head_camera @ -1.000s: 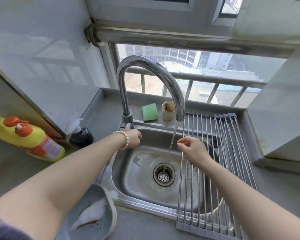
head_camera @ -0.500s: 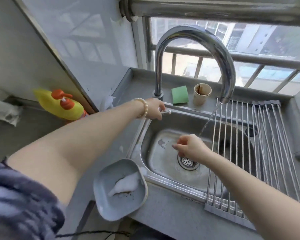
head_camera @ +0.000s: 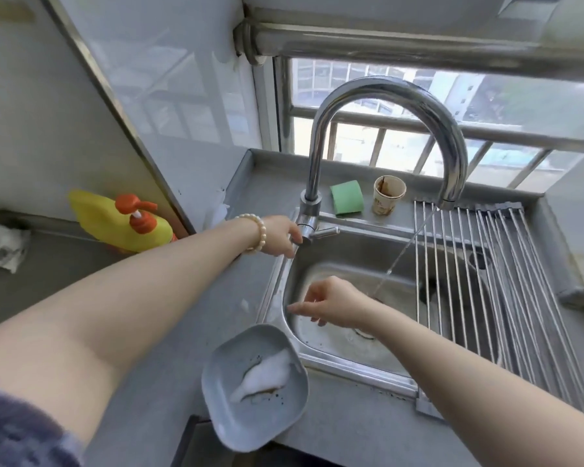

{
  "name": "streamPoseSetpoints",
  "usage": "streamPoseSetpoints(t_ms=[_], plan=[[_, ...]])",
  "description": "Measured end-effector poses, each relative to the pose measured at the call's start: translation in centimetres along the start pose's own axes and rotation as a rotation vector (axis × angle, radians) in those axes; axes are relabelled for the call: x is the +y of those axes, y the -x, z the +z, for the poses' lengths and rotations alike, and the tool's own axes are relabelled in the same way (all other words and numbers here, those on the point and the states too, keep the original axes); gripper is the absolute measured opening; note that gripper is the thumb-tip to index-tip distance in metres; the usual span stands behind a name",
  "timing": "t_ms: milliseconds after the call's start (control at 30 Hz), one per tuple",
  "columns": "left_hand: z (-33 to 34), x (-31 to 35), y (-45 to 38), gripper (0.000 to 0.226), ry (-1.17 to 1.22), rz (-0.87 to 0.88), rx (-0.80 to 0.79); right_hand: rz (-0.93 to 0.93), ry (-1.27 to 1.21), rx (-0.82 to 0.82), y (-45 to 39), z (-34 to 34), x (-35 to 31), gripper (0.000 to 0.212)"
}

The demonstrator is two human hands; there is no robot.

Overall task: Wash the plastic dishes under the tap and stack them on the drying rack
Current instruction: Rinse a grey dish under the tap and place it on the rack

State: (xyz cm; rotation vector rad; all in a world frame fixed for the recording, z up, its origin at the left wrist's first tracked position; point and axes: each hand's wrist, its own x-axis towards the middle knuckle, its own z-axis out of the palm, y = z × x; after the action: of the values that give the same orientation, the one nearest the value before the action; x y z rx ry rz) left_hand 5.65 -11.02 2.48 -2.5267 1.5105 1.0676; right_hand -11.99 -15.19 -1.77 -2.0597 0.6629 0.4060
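A grey-blue plastic dish [head_camera: 255,385] with white foam and dark specks sits on the counter edge, at the sink's near-left corner. The curved steel tap [head_camera: 381,106] runs a thin stream into the steel sink [head_camera: 331,352]. My left hand [head_camera: 280,239], with a bead bracelet at the wrist, rests at the base of the tap beside its lever handle [head_camera: 322,232]. My right hand [head_camera: 331,303] hovers over the left part of the sink, fingers spread, holding nothing, left of the water stream. A roll-up steel drying rack [head_camera: 506,291] covers the sink's right side.
A green sponge [head_camera: 346,197] and a stained paper cup [head_camera: 388,195] stand on the ledge behind the sink. A yellow pump bottle [head_camera: 125,224] lies on the counter at the left. A barred window lies behind the tap.
My right hand has moved left out of the water stream, towards the dish. The view has shifted, and my left hand has stayed at the tap base.
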Motion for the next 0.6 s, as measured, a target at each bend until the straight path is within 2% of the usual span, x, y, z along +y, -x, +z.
streamPoseSetpoints(t_ms=[100, 200, 467, 600], plan=[[-0.2, 0.1, 0.0, 0.043, -0.007, 0.029, -0.016, 0.025, 0.155, -0.123, 0.5, 1.5, -0.8, 0.046], [-0.4, 0.2, 0.0, 0.043, -0.015, 0.052, -0.028, 0.069, 0.186, -0.170, 0.4, 2.9, -1.1, 0.044], [-0.1, -1.3, 1.1, 0.039, -0.015, 0.037, -0.055, 0.134, 0.055, -0.167, 0.7, 4.9, -0.5, 0.007], [0.6, -2.7, 1.9, 0.038, 0.026, 0.008, -0.079, 0.138, 0.040, -0.188, 1.0, 4.2, -0.7, 0.019]])
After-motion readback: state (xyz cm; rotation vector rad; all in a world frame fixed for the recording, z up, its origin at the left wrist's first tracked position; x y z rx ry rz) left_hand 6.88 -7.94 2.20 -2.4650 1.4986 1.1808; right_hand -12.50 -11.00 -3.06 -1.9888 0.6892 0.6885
